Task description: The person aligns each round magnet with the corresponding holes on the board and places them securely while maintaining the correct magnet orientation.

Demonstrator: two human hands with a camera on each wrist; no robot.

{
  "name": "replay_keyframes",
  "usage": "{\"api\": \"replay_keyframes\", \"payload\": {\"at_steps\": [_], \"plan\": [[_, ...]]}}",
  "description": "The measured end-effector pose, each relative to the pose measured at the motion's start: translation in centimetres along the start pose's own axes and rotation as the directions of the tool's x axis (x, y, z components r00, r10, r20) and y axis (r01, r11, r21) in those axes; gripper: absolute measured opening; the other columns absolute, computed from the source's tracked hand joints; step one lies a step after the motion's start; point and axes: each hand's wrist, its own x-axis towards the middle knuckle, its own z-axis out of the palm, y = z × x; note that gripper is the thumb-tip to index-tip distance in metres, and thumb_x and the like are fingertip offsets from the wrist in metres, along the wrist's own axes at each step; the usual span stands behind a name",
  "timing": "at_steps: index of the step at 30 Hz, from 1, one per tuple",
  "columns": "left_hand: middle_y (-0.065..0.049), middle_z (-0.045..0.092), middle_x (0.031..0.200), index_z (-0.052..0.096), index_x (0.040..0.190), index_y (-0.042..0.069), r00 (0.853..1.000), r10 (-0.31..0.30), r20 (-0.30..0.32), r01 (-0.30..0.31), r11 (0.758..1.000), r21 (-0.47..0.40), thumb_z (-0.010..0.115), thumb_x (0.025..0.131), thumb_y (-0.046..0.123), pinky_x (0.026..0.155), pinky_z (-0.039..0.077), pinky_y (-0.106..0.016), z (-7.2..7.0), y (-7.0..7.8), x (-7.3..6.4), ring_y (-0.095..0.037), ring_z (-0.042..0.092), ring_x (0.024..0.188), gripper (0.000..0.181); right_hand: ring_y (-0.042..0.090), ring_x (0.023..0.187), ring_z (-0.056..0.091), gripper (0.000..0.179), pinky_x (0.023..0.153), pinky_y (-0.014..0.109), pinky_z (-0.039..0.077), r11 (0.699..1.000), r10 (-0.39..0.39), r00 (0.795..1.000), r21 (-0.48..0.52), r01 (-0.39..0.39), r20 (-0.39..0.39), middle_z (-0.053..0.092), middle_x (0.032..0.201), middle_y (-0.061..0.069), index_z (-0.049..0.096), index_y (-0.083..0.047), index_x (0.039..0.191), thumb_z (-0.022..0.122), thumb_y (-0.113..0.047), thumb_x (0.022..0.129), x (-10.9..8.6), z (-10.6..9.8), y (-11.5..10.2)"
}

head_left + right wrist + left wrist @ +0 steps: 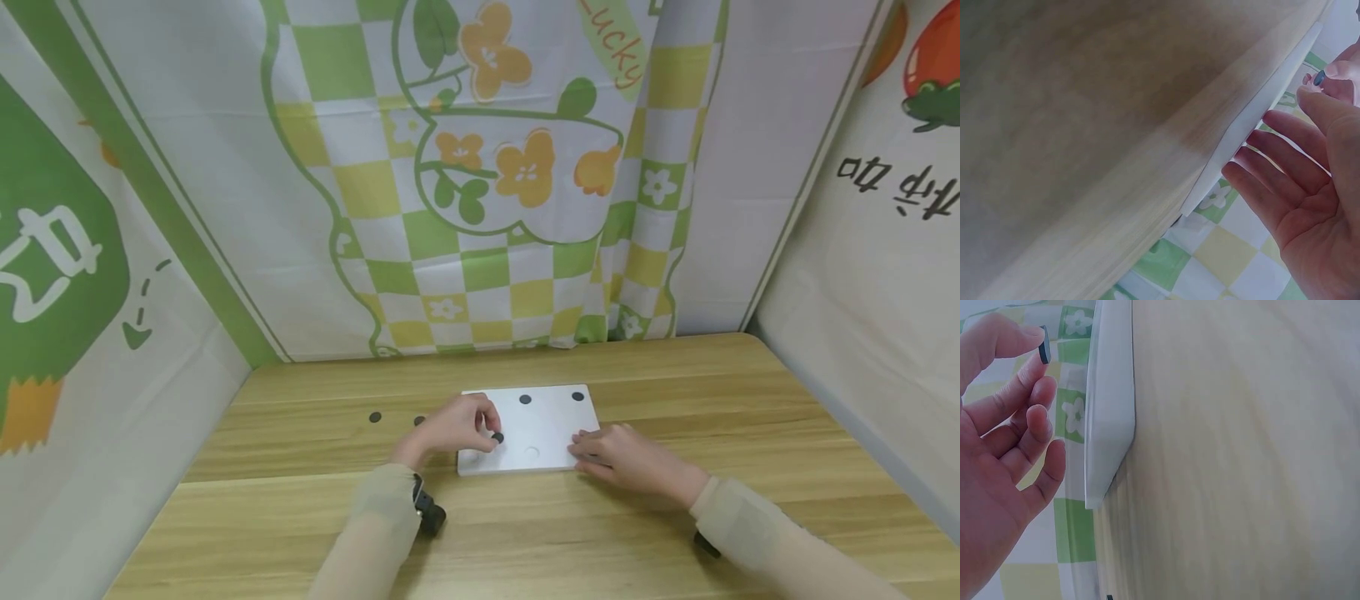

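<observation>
My left hand (457, 423) pinches a small dark round disc (497, 437) between thumb and index finger, above the left part of a white rectangular board (555, 429). In the left wrist view the disc (1044, 345) is seen edge-on, with the other fingers loosely bent below it. Two more dark discs lie along the board's far edge, one disc (525, 399) in the middle and another disc (577, 397) at the right corner. A shallow round recess (532, 452) shows near the front edge. My right hand (626, 457) rests its extended fingertips on the board's right side.
On the wooden table (300, 517), left of the board, lie a dark disc (376, 417) and another disc (419, 421) partly behind the left hand. A checked, flowered curtain (487, 275) hangs at the table's far edge, with printed cloth at both sides.
</observation>
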Motion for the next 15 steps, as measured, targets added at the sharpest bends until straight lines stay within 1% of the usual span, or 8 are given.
{"api": "replay_keyframes", "payload": {"at_steps": [5,8,15], "plan": [[0.003,0.06,0.083,0.065,0.084,0.014,1.0,-0.004,0.007,0.004,1.0,0.014,0.074,0.072,0.012,0.06,0.046,-0.02,0.3,0.2,0.4,-0.01,0.052,0.069,0.015,0.025,0.102,0.068,0.021,0.084,0.037,0.058,1.0,-0.015,1.0,0.001,0.015,-0.013,0.071,0.107,0.013,0.071,-0.004,0.105,0.065,-0.017,0.089,0.0,0.1,0.1],[0.003,0.06,0.082,0.065,0.085,0.013,1.0,0.004,0.01,-0.004,1.0,0.017,0.073,0.072,0.011,0.06,0.046,-0.019,0.5,0.3,0.7,-0.009,0.051,0.069,0.015,0.024,0.101,0.068,0.021,0.082,0.038,0.058,1.0,-0.021,1.0,-0.008,0.02,-0.019,0.071,0.107,0.013,0.072,-0.004,0.105,0.066,-0.017,0.089,-0.1,0.1,0.1],[0.003,0.06,0.082,0.064,0.085,0.011,1.0,0.027,0.017,-0.027,1.0,0.012,0.072,0.072,0.009,0.06,0.046,-0.018,0.9,0.6,1.3,-0.008,0.051,0.069,0.016,0.025,0.1,0.068,0.021,0.08,0.038,0.059,1.0,-0.003,1.0,0.009,0.003,-0.005,0.071,0.107,0.014,0.072,-0.004,0.105,0.065,-0.016,0.089,0.0,0.1,0.1]]}}
